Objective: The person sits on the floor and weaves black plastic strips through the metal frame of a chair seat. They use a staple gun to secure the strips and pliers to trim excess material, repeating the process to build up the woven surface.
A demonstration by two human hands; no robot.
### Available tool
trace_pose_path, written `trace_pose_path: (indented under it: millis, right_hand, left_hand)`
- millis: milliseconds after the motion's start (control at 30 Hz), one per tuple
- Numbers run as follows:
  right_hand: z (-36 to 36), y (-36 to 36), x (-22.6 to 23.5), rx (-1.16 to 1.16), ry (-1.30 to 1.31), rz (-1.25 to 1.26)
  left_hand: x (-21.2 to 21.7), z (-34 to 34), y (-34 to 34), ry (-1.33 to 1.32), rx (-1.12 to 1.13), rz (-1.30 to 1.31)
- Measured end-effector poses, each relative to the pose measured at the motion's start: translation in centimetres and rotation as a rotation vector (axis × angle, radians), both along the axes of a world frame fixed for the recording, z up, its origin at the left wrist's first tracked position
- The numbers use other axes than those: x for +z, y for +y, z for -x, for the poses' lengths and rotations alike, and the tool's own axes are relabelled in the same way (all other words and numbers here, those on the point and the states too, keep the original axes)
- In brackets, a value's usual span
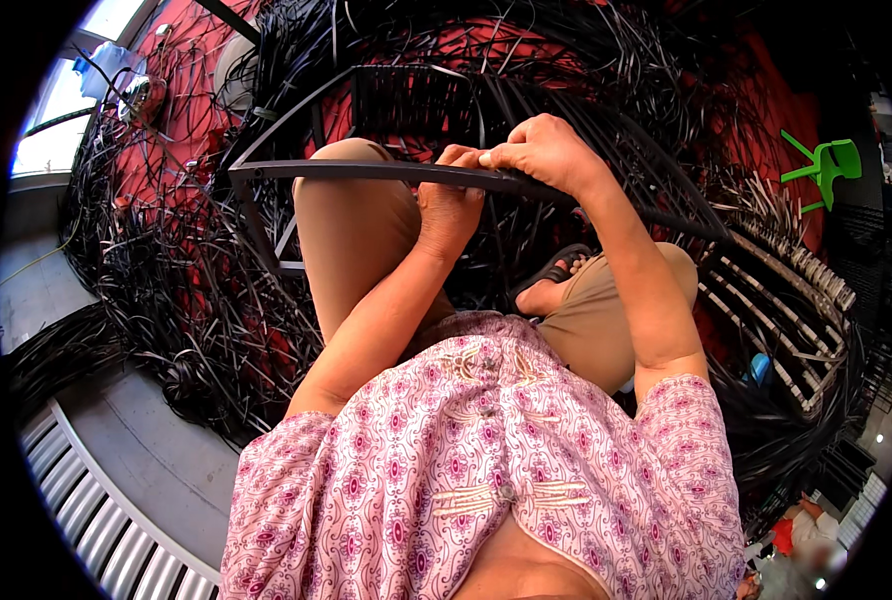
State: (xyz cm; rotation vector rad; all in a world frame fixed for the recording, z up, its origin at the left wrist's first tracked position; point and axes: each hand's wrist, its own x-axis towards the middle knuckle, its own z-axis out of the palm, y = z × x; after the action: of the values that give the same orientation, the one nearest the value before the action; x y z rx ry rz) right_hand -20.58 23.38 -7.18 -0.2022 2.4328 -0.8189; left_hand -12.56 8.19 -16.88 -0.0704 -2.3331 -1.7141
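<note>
A dark, angular furniture frame (351,170) lies across my lap, its near bar running over my raised left knee. Black strips are woven across its far side (416,105), and more run along its right part. My left hand (450,210) comes up from below, fingers closed round the near bar close to its middle. Just right of it, my right hand (554,158) is closed over the same bar, thumb and forefinger pinched together near the left fingertips. Whatever lies in that pinch is too small or hidden to make out.
Heaps of loose black strips (206,300) cover the red floor covering (181,85) around me. At right stand a small green plastic chair (831,170) and a worn slatted rack (776,310). A ribbed pale metal surface (116,520) sits lower left. Another person (811,530) is at lower right.
</note>
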Motion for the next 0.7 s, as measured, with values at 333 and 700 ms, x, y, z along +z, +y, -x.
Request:
trace_pose_path:
  millis: [333, 700]
  right_hand:
    - [-8.6, 1.6, 0.9, 0.034, 0.893, 0.188]
    - [-10.7, 0.3, -0.6, -0.186, 0.993, -0.053]
  left_hand:
    - [0.6, -2.3, -0.5, -0.237, -0.094, 0.191]
    - [1.2, -2.1, -0.8, -0.266, -0.091, 0.236]
